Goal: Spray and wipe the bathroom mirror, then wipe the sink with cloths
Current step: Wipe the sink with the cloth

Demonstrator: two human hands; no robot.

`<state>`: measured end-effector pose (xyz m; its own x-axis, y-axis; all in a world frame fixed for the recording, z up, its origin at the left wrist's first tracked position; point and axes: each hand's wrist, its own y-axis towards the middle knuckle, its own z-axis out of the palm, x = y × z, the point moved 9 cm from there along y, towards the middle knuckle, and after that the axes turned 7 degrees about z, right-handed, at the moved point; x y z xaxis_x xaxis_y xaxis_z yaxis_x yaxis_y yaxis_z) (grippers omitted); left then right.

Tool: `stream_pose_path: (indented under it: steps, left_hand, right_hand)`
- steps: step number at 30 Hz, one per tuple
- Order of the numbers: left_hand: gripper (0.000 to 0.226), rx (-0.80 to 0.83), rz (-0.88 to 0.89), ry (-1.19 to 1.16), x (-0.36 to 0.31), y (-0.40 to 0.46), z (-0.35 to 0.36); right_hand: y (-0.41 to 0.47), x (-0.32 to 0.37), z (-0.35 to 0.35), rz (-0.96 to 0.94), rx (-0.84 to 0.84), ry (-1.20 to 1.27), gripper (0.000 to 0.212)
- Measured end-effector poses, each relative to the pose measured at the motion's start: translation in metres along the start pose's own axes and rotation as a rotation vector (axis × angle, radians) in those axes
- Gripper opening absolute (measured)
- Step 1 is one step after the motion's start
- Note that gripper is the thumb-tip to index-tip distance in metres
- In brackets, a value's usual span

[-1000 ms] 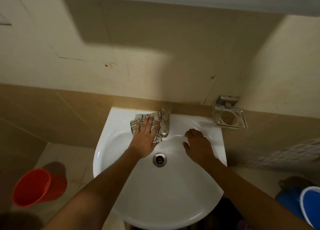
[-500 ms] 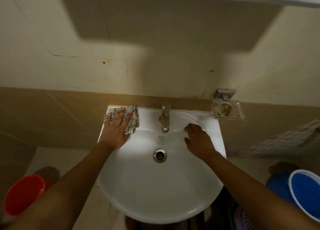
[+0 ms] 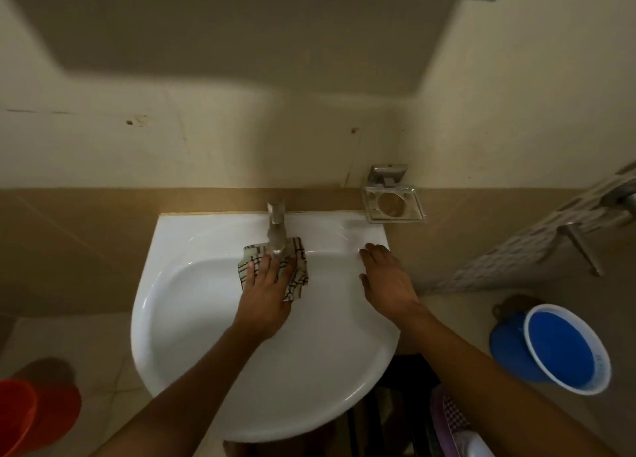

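Left hand [image 3: 266, 293] lies flat, fingers spread, pressing my checked cloth [image 3: 298, 271] into the sink [image 3: 179, 319] under the tap [image 3: 277, 231], while my right hand [image 3: 387, 281] rests open-palmed on the rim.

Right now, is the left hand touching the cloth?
Touching. The head view shows the left hand pressed flat on the cloth, under the tap, in the sink.

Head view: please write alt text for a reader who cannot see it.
The left hand presses a checked cloth into a white sink under the tap. The right hand rests flat on the rim.
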<state>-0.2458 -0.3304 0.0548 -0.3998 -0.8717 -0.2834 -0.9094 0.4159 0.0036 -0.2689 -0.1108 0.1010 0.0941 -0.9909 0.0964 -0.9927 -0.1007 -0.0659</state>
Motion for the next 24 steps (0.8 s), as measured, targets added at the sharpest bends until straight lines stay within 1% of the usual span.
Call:
stream_pose_path:
  steps: [5, 10, 14, 16, 18, 21, 24]
  left_hand:
    - [0.074, 0.021, 0.021, 0.07, -0.036, 0.037, 0.008]
    - [0.073, -0.008, -0.061, 0.071, -0.05, 0.082, 0.003]
    - [0.076, 0.035, -0.079, 0.094, -0.064, 0.113, 0.002]
    - [0.077, 0.038, -0.07, 0.096, -0.07, 0.121, 0.003]
    - [0.076, 0.04, -0.031, 0.097, -0.082, 0.123, 0.007]
    - [0.076, 0.06, 0.104, 0.095, -0.11, 0.121, 0.016]
    - [0.075, 0.08, 0.185, 0.075, -0.124, 0.122, 0.024]
  right_hand:
    - [-0.011, -0.029, 0.009, 0.051, 0.02, 0.045, 0.063]
    - [-0.011, -0.031, 0.01, 0.0, 0.041, 0.122, 0.073]
    - [-0.008, -0.039, 0.011, -0.006, 0.04, 0.167, 0.075]
    - [-0.007, -0.042, 0.011, 0.006, 0.055, 0.191, 0.071]
    - [-0.008, -0.049, 0.012, 0.053, 0.054, 0.235, 0.063]
    - [-0.011, -0.056, 0.01, 0.101, 0.01, 0.297, 0.044]
    - [-0.012, -0.058, 0.007, 0.107, -0.026, 0.339, 0.032]
